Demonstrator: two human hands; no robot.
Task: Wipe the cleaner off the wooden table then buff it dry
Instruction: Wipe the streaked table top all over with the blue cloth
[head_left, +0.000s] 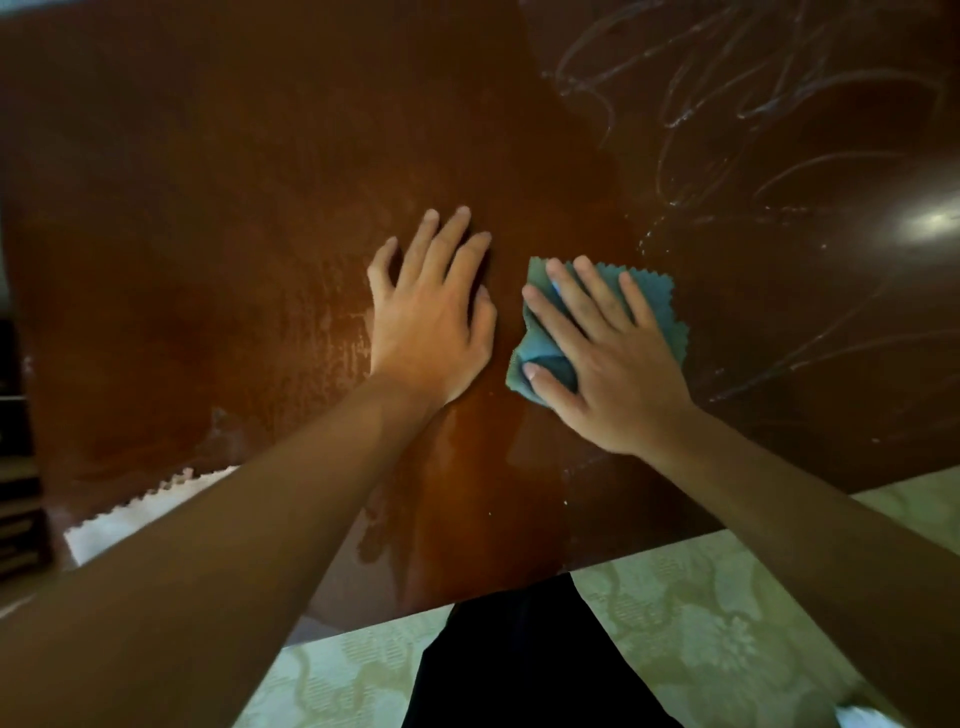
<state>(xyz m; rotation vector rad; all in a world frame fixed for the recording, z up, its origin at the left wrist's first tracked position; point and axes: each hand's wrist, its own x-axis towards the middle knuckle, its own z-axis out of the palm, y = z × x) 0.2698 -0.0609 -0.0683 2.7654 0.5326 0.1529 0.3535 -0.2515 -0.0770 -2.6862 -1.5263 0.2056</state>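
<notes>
The dark brown wooden table (208, 182) fills most of the view. White squiggly lines of cleaner (727, 104) cover its right and far right part; its middle and left look smeared and wet. My right hand (608, 364) presses flat, fingers straight, on a blue-green cloth (660, 301) with a zigzag edge, lying on the table near the middle. My left hand (431, 312) rests flat on the bare wood just left of the cloth, fingers spread.
A white cloth (130, 519) with a zigzag edge lies at the table's near left edge, partly under my left forearm. Below the table's near edge is a pale green patterned floor (701, 623). Dark furniture stands at the far left.
</notes>
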